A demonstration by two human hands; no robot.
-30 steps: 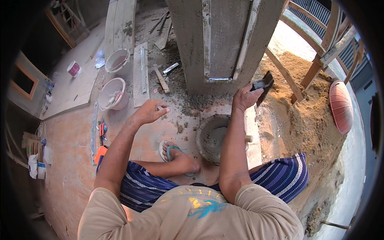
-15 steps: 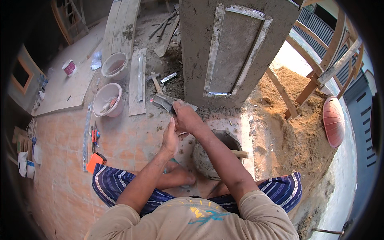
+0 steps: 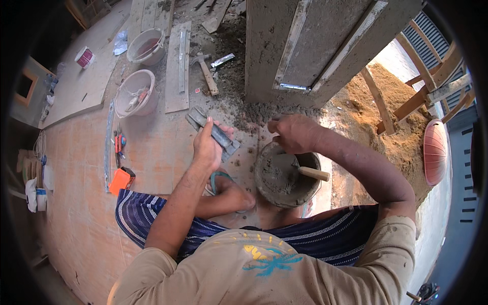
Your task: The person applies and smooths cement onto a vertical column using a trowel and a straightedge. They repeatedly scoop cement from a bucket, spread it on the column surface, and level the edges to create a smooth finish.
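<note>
My left hand is closed around a grey, mortar-stained plastering float, held at a tilt above the floor. Over the far rim of a round mortar bucket hovers my right hand, its fingers curled downward. Whether anything is between those fingers is hidden. Wet grey mortar fills part of the bucket. A tool stands in it with its wooden handle leaning over the right rim, apart from my right hand.
Ahead rises a plastered pillar with a framed panel. A hammer, a plank and two pale buckets lie ahead left. An orange tape measure is at left. Sand and wooden props stand right.
My hands, together at the float before, have come apart. The right hand has moved right, over the bucket; the left keeps the float. The view has shifted, uncovering the bucket and hammer.
</note>
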